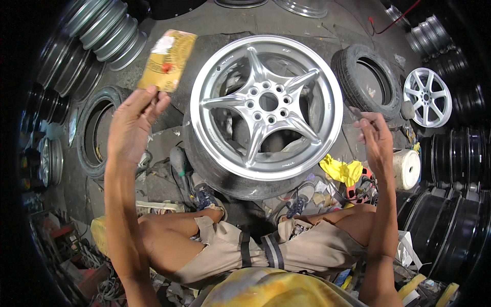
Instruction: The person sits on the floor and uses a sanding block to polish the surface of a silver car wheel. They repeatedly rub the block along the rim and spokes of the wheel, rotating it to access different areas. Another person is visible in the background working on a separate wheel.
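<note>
Raised at the left, my left hand point(135, 120) pinches the lower edge of a yellow printed card point(179, 53). A white patch and a red dab lie on the card's face. On the right, my right hand point(377, 138) has its fingers closed on a small dark flat piece point(355, 111), too small to name for certain. Between my hands a silver alloy wheel point(230, 102) with star-like spokes lies face up on a black tyre point(250, 191). Neither hand touches the wheel; the right one is close by its right edge.
Loose tyres lie left point(88, 135) and right point(353, 77) of the wheel. A white alloy wheel point(427, 88) leans farther right. Stacked rims point(110, 36) stand along both sides. Near my feet are a yellow cloth point(342, 170), a grey-green power tool point(179, 162) and a white container point(406, 169).
</note>
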`<state>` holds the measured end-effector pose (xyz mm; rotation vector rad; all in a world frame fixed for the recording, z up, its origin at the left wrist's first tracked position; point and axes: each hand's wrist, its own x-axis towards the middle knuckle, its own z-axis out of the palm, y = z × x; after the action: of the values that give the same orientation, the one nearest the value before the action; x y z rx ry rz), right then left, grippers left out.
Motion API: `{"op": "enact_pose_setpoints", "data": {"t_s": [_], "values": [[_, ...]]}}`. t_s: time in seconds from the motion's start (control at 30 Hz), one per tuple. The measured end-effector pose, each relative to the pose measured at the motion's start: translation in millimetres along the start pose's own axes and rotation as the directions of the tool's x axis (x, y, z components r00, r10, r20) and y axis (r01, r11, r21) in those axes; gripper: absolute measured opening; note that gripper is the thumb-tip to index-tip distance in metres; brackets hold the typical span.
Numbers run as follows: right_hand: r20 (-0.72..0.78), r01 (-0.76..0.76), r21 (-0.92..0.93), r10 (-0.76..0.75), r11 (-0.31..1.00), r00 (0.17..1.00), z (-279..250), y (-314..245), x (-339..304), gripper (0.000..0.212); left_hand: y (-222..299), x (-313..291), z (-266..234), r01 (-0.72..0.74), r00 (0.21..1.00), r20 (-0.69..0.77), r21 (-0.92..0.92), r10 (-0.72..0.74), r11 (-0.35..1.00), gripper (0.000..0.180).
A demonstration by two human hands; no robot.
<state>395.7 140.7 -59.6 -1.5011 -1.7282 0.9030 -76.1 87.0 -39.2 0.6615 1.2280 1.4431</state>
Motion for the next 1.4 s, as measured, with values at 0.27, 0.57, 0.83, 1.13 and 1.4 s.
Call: {"op": "enact_pose_setpoints", "data": {"t_s": [0.27, 0.57, 0.83, 1.13, 1.4], "values": [[0.175, 0.436, -0.115, -0.414, 0.892, 0.893, 56, -67, -19, 0.019, -21, -24, 67, 0.144, 0.974, 0.163, 0.079, -0.155, 0.986, 0.017], [0.193, 0.563, -0.006, -0.551, 0.826, 0.812, 83, -104, -17, 0.022, -20, -33, 89, 0.042, 0.961, 0.258, 0.218, -0.099, 0.975, 0.023], [0.201, 0.564, 0.014, -0.555, 0.826, 0.807, 91, -102, -18, 0.020, -21, -36, 95, -0.009, 0.954, 0.293, 0.219, -0.057, 0.976, 0.022], [0.283, 0.507, 0.037, -0.495, 0.861, 0.822, 95, -104, -23, 0.017, -23, -36, 89, 0.048, 0.960, 0.264, 0.178, -0.095, 0.983, 0.022], [0.249, 0.449, -0.090, -0.417, 0.889, 0.874, 76, -47, 32, 0.017, 10, -10, 20, -0.124, 0.992, 0.006, 0.179, 0.125, 0.976, 0.015]]}}
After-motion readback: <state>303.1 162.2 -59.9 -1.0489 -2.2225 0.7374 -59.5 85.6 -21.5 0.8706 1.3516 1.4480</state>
